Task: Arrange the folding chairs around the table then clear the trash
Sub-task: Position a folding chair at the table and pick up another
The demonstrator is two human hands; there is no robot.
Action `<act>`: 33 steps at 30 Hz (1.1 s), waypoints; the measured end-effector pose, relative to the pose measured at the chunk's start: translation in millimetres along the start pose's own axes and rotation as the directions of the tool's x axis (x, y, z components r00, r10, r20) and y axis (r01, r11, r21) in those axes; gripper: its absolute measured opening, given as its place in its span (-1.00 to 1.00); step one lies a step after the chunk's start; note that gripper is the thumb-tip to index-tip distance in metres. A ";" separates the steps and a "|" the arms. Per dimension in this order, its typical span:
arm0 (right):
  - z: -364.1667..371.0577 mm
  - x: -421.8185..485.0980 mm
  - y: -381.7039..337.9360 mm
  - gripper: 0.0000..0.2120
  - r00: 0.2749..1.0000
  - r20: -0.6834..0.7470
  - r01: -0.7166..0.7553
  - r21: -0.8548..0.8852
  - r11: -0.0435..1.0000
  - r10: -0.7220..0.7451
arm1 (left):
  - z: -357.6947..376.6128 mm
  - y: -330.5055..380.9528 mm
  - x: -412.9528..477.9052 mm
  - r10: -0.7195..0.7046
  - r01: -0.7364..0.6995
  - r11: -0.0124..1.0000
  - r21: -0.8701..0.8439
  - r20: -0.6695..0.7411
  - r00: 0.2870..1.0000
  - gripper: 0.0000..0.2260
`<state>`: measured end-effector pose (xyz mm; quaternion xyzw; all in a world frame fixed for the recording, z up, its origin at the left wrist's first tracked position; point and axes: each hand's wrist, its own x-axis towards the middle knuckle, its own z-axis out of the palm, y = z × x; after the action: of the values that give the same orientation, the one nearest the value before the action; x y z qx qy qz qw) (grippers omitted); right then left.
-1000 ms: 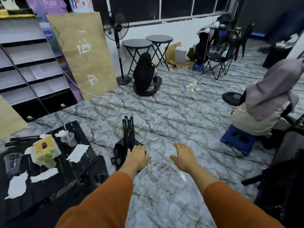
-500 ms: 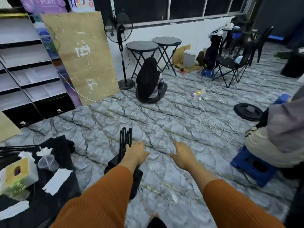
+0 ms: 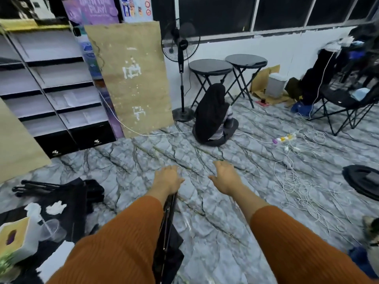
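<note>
My left hand [image 3: 167, 179] is closed around the top of a black folded chair [image 3: 168, 232], which hangs down under my orange sleeve. Just to its right my right hand [image 3: 225, 177] hovers over the floor, fingers spread, holding nothing. The low black table [image 3: 69, 203] sits at the lower left with torn white paper scraps [image 3: 55, 208], a clear plastic cup [image 3: 52, 229] and a tissue box [image 3: 16, 240] on it. Another folded black chair [image 3: 39, 186] lies on the floor beyond the table.
A person [image 3: 213, 117] sits on the floor ahead, by a standing fan [image 3: 181, 58] and two round folding tables [image 3: 227, 65]. White cables [image 3: 295, 181] and a power strip sprawl at right. An open black camping chair [image 3: 346, 103] stands far right. Shelving [image 3: 51, 89] lines the left wall.
The folded chair has been lifted and drawn closer under my left arm. My view has swung left and up; the table slid to the lower left edge, and the seated person at right left the view.
</note>
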<state>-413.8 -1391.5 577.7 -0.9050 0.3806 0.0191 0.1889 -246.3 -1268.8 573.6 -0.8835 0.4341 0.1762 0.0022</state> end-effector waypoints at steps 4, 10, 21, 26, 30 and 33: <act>-16.7 70.9 12.6 -0.43 0.993 0.019 0.113 -0.031 0.993 -0.113 | -9.1 4.1 50.7 -0.099 0.097 0.993 -0.059 -0.029 0.995 -0.41; -35.0 169.3 20.7 -0.45 0.943 0.119 0.323 -0.089 0.942 -0.311 | -11.9 6.6 108.0 -0.318 0.306 0.936 -0.173 -0.046 0.947 -0.42; 8.6 292.4 -69.1 -0.49 0.638 0.408 0.724 -0.030 0.689 -0.653 | 10.7 -49.7 128.2 -0.699 0.677 0.679 -0.285 0.030 0.714 -0.38; 49.5 310.6 -139.3 -0.49 0.436 0.509 0.843 0.057 0.534 -0.742 | 32.8 -100.9 103.6 -0.839 0.798 0.469 -0.378 0.091 0.537 -0.40; 81.4 310.2 -185.1 -0.54 0.258 0.558 0.915 0.121 0.385 -0.788 | 50.6 -124.9 76.7 -0.902 0.857 0.284 -0.430 0.183 0.391 -0.38; 106.3 305.6 -215.5 -0.63 0.122 0.587 0.954 0.152 0.257 -0.801 | 68.6 -134.4 56.5 -0.935 0.884 0.153 -0.442 0.225 0.275 -0.40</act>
<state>-35.3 -1424.3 495.1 -0.9131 -0.3155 0.2156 0.1421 -132.6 -1217.6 471.5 -0.9393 -0.2454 0.1967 -0.1370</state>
